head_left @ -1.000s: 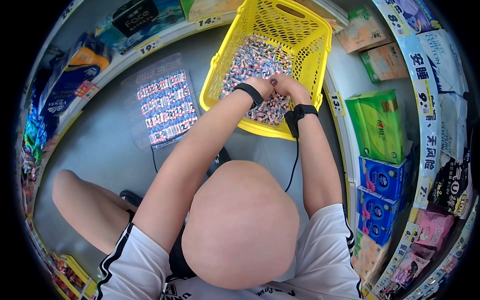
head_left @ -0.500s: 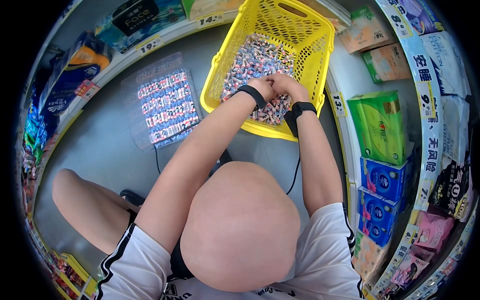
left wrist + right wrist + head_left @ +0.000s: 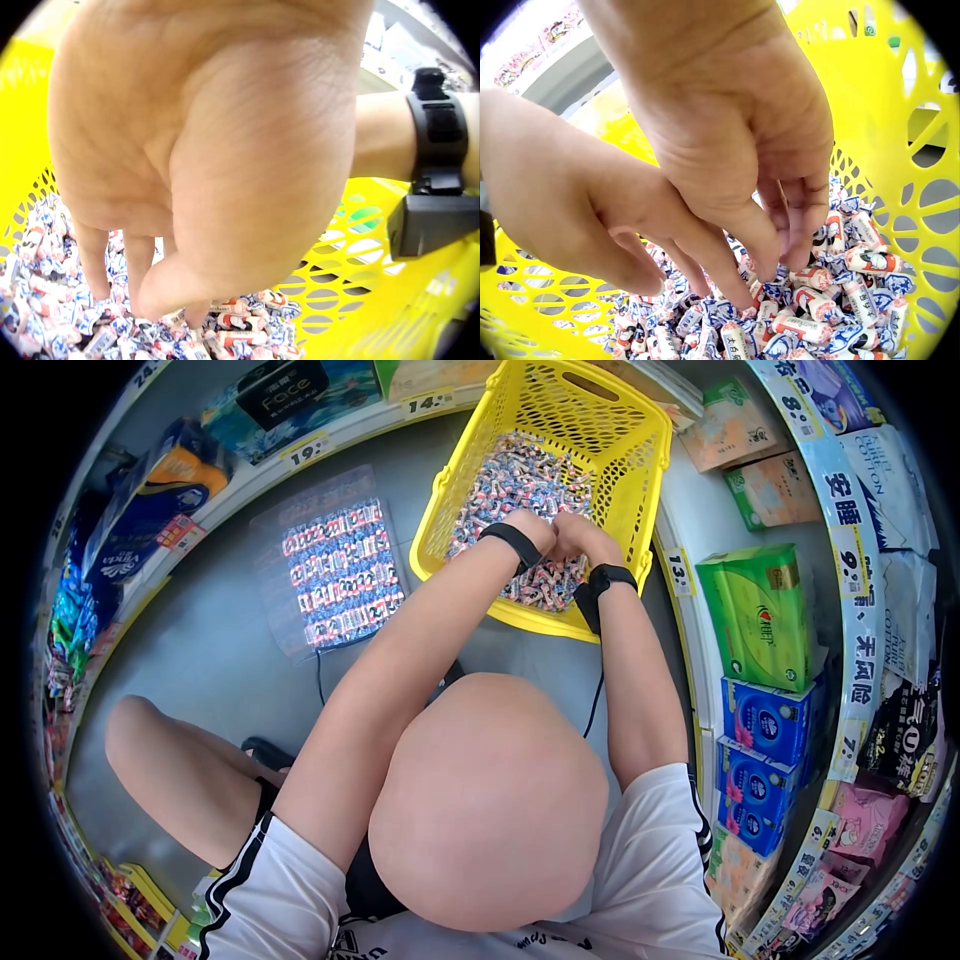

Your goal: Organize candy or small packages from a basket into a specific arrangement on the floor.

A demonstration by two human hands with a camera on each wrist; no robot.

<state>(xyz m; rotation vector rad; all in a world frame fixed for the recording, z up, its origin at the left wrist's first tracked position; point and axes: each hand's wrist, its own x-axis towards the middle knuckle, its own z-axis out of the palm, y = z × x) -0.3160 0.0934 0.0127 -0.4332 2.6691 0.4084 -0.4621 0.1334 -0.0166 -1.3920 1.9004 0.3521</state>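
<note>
Wrapped candies [image 3: 802, 326], white with red and blue print, fill the bottom of a yellow basket [image 3: 425, 545] in front of me. My left hand [image 3: 532, 532] reaches into the basket; in the left wrist view its fingers [image 3: 93, 262] point down among the candies, the thumb close to a wrapper. Right beside it, my right hand [image 3: 735, 142] has its thumb and fingertips together at a blue-and-white wrapped candy [image 3: 778, 274]. To the left on the floor, a clear plastic sheet [image 3: 270, 520] carries rows of the same candies [image 3: 340, 575].
Shelves stand around me, with a price rail [image 3: 850, 560] on the right and tissue packs, among them a green pack [image 3: 755, 615] and a blue pack [image 3: 765, 710]. A dark cable [image 3: 595, 705] hangs near my right forearm. My bent knee [image 3: 140, 735] is at the left.
Both hands stay close together in the basket, their fingers shifting among the candies. The small dark thing seen between them earlier is out of sight. The head view has shifted slightly.
</note>
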